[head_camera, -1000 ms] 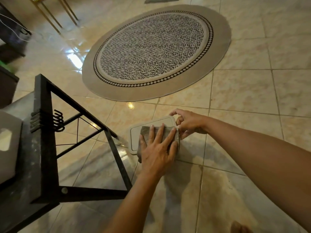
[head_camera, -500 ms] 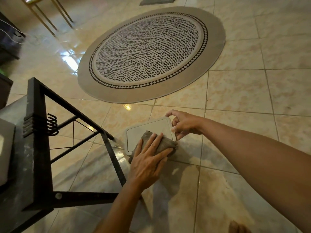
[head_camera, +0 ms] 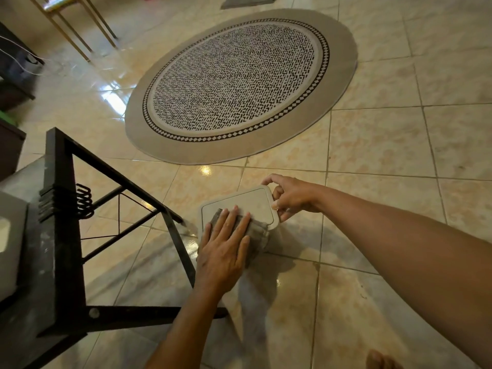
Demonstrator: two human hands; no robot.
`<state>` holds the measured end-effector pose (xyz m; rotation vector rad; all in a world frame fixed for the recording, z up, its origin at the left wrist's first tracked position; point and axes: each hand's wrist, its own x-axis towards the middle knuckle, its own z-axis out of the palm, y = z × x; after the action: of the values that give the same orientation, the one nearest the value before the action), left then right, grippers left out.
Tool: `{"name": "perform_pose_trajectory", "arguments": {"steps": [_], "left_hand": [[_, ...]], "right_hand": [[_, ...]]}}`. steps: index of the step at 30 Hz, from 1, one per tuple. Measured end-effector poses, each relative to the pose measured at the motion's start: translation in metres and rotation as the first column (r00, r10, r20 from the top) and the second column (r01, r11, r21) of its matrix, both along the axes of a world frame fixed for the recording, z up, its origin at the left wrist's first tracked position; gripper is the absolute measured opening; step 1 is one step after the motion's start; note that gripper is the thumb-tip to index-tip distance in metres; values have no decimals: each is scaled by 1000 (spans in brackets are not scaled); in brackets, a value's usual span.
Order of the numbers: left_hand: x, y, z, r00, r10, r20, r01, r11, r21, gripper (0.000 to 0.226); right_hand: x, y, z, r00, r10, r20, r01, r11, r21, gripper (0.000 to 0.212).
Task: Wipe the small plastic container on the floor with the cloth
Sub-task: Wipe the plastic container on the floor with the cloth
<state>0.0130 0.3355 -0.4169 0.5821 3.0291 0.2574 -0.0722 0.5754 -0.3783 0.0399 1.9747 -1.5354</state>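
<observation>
Here, glossy tiled floor [head_camera: 372, 145], round rug [head_camera: 239, 86] beyond; my flat, spread left hand [head_camera: 223, 251] is pressing the cloth [head_camera: 257, 230] on the container [head_camera: 239, 201], right hand [head_camera: 290, 198] gripping its corner.

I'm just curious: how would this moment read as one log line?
step: wiping | left hand: flat on grey cloth | right hand: steadies small white plastic container | tiled floor

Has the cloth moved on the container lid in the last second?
Yes. The cloth under the left hand slid toward the container's near-left corner.
</observation>
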Motion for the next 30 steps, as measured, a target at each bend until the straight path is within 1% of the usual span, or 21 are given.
{"name": "perform_pose_trajectory", "arguments": {"steps": [2, 6, 8, 9, 10, 11, 12, 14, 15, 17, 19, 21, 23, 25, 27, 28, 30], "left_hand": [[-9, 10, 5, 997, 62, 45, -59, 995, -75, 55], [-44, 34, 12, 963, 225, 145, -214, 973, -91, 57], [-57, 42, 14, 947, 289, 142, -283, 957, -65, 57], [-59, 44, 16, 950, 292, 113, -291, 956, -19, 57], [-56, 44, 16, 962, 265, 70, -268, 962, 46, 56], [-51, 43, 17, 979, 203, 32, -205, 973, 102, 53], [-43, 41, 16, 993, 116, 14, -117, 985, 123, 51], [-31, 36, 13, 999, -16, 40, 13, 998, 66, 50], [-30, 35, 10, 998, -34, 60, 32, 999, 25, 51], [-36, 39, 8, 996, -15, 82, 17, 1000, -23, 52], [-44, 47, 10, 995, 12, 98, -9, 1000, -30, 53], [-50, 52, 12, 996, 42, 76, -42, 999, -3, 53], [-47, 50, 13, 998, 56, 25, -57, 997, 50, 53], [-36, 46, 13, 1000, -26, 15, 24, 995, 92, 55], [-31, 42, 10, 993, -114, 26, 112, 990, 81, 54], [-34, 42, 10, 992, -122, 24, 120, 990, 71, 53], [-45, 42, 11, 999, -51, 14, 50, 998, 35, 53]], "right_hand": [[0, 0, 1, 1000, -3, 3, 3, 1000, -5, 59], [2, -1, 3, 1000, -1, 0, 1, 1000, 4, 57], [2, -2, 4, 1000, -2, 0, 2, 1000, 11, 57], [2, -2, 5, 1000, -2, -2, 2, 1000, 14, 57], [2, -2, 5, 1000, 0, -2, 0, 1000, 17, 57], [1, -2, 5, 1000, 4, -1, -4, 1000, 18, 58], [0, -2, 4, 1000, 6, 0, -6, 1000, 16, 58], [-2, -1, 3, 1000, 11, -5, -11, 1000, 12, 61], [-2, -1, 3, 1000, 12, -6, -11, 1000, 10, 62], [-2, -1, 1, 1000, 14, 2, -14, 1000, 8, 67], [1, 0, 0, 999, 27, 24, -27, 1000, 3, 77], [4, 1, 1, 998, 38, 41, -37, 999, -10, 82], [3, 1, 1, 999, 40, 36, -40, 999, -6, 82], [1, 1, 1, 999, 40, 28, -40, 999, 4, 82], [0, 1, 0, 998, 49, 32, -49, 999, 3, 83], [0, 1, 0, 998, 52, 33, -52, 999, 1, 83], [1, 0, 1, 998, 49, 30, -49, 999, 3, 82]]}}
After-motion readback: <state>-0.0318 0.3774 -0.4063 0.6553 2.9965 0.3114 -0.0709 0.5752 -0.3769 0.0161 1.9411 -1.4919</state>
